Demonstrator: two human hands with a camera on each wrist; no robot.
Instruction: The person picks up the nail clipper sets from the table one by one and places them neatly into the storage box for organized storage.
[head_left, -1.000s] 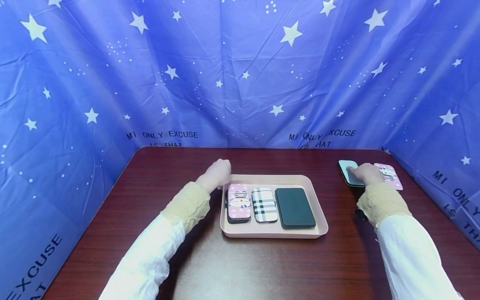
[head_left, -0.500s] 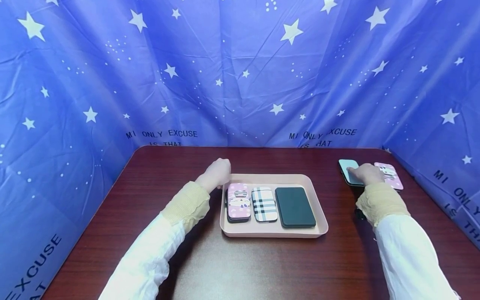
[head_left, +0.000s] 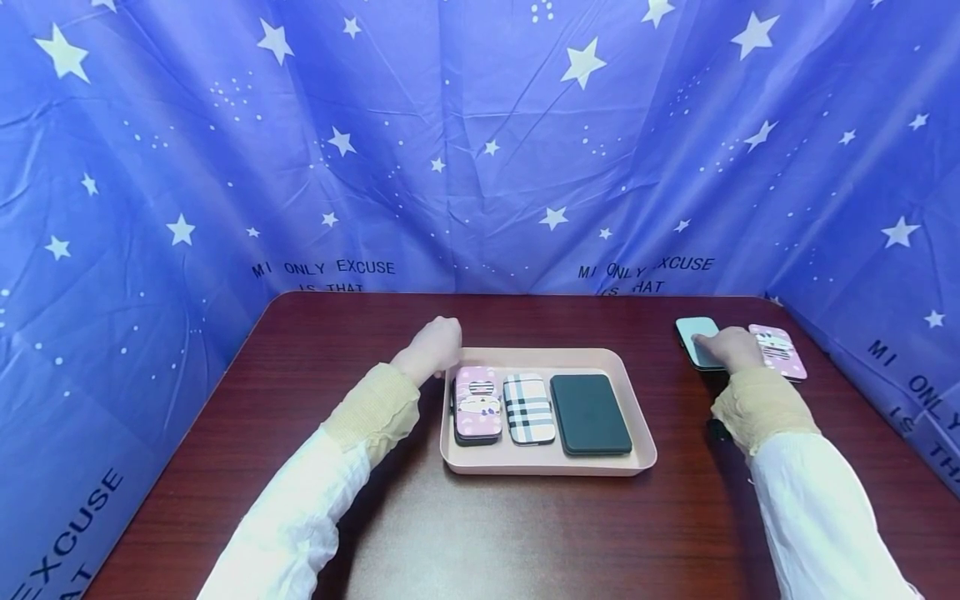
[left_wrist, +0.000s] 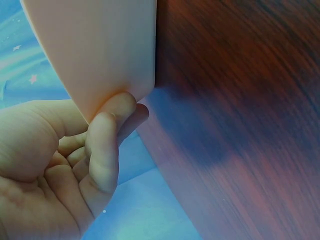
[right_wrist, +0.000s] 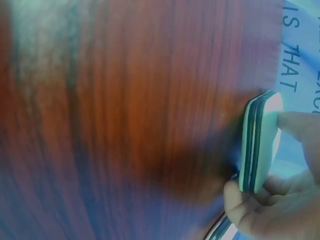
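Note:
My left hand pinches the back left corner of a pale pink tray; the left wrist view shows thumb and curled fingers on the tray wall. In the tray lie a pink patterned case, a white plaid case and a larger dark green case. Over at the back right, my right hand holds a mint-green case with a dark seam. In the right wrist view its thumb lies on the top face of this mint-green case, with fingers at the near edge.
Just right of my right hand lies another pink patterned case on the dark red-brown table. A small black object shows beside the right wrist. A blue star-print curtain hangs round the table's back and sides.
The mint-green case has shifted slightly left and back together with my right hand, away from the pink case. My left hand and the tray have stayed in place.

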